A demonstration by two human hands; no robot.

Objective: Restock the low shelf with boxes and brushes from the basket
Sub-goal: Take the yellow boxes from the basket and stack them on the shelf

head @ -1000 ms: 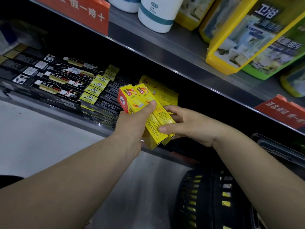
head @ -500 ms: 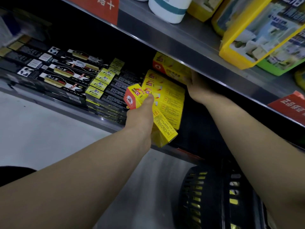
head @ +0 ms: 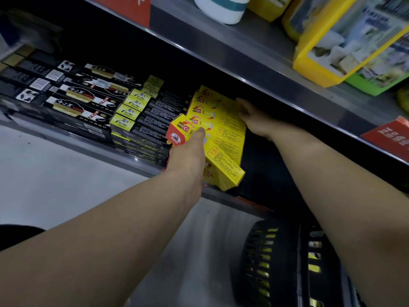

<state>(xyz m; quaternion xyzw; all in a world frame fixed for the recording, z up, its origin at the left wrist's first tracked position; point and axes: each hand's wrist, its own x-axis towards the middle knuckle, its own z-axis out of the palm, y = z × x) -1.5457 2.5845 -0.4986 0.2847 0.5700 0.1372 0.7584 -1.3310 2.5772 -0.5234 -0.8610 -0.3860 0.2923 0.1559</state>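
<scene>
My left hand (head: 190,151) grips a yellow box with a red end (head: 179,131), tilted over the front edge of the low shelf (head: 132,161). More yellow boxes (head: 228,138) lie stacked just behind it on the shelf. My right hand (head: 254,118) reaches under the upper shelf and holds the right end of the top yellow box (head: 212,99) of that stack between fingers and thumb. The black basket (head: 276,262) stands on the floor at the lower right, with yellow boxes showing through its slots.
Black brush boxes (head: 73,103) and black boxes with yellow-green labels (head: 132,111) fill the low shelf to the left. The upper shelf (head: 254,69) overhangs closely, carrying a white bottle (head: 221,9) and yellow packs (head: 332,52). Grey floor (head: 55,185) lies below.
My right hand took a yellow box from my left hand's bundle, lifted it under the upper shelf and has lowered it onto the stack. My left hand moved its box closer to the shelf.
</scene>
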